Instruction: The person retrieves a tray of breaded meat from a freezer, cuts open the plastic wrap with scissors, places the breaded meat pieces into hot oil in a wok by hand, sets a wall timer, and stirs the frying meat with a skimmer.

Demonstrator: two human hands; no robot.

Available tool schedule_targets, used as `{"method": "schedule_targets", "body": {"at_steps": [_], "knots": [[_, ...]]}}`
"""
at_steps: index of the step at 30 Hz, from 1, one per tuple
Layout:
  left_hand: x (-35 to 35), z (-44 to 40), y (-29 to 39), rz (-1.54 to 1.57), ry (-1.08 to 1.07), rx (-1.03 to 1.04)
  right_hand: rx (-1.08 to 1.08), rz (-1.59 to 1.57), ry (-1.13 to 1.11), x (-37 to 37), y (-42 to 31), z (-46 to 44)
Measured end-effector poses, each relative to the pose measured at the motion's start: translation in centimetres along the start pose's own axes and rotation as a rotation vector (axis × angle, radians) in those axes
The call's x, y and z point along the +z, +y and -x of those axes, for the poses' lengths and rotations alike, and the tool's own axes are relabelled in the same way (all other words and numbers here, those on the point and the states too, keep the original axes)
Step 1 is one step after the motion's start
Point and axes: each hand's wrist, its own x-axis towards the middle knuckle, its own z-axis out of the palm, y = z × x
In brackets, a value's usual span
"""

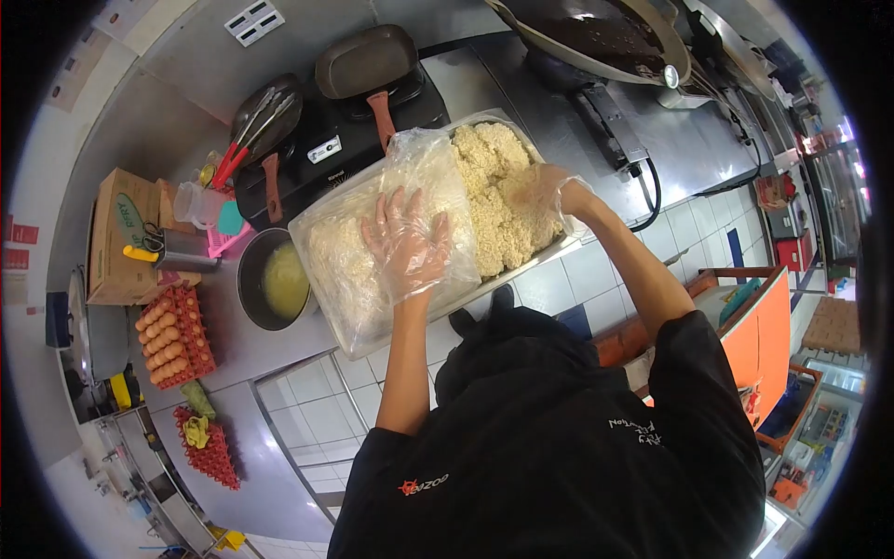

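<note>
Right fingers point(534, 189) indistinct against crumbs point(494, 222)

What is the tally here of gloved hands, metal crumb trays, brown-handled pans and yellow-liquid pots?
Gloved hands: 2 (left hand, right hand)
Metal crumb tray: 1
Brown-handled pans: 2 (square pan, round pan)
Yellow-liquid pot: 1
Total: 6

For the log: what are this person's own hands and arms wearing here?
The left hand and right hand are each in a thin, clear, loose plastic glove. The forearms are uncovered below short black sleeves of a black shirt with white lettering and a small red mark.
</note>
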Motion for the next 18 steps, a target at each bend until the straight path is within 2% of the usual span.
{"method": "schedule_targets", "body": {"at_steps": [4,7,9,15,18], "knots": [[0.3,0.1,-0.3,0.023,0.022,0.001,0.076,-0.028,0.096,-0.7,-0.9,0.9],[0.3,0.1,-0.4,0.045,0.039,0.010,0.084,0.115,0.153,-1.0,-3.4,2.2],[0.3,0.1,-0.4,0.048,0.047,0.012,0.050,0.201,0.233,-1.3,-4.7,2.8],[0.2,0.2,-0.6,0.055,0.055,0.028,0.021,0.165,0.388,-3.7,-9.0,4.0],[0.3,0.5,-0.7,0.051,0.056,0.037,0.026,0.237,0.304,-2.7,-10.6,4.6]]}}
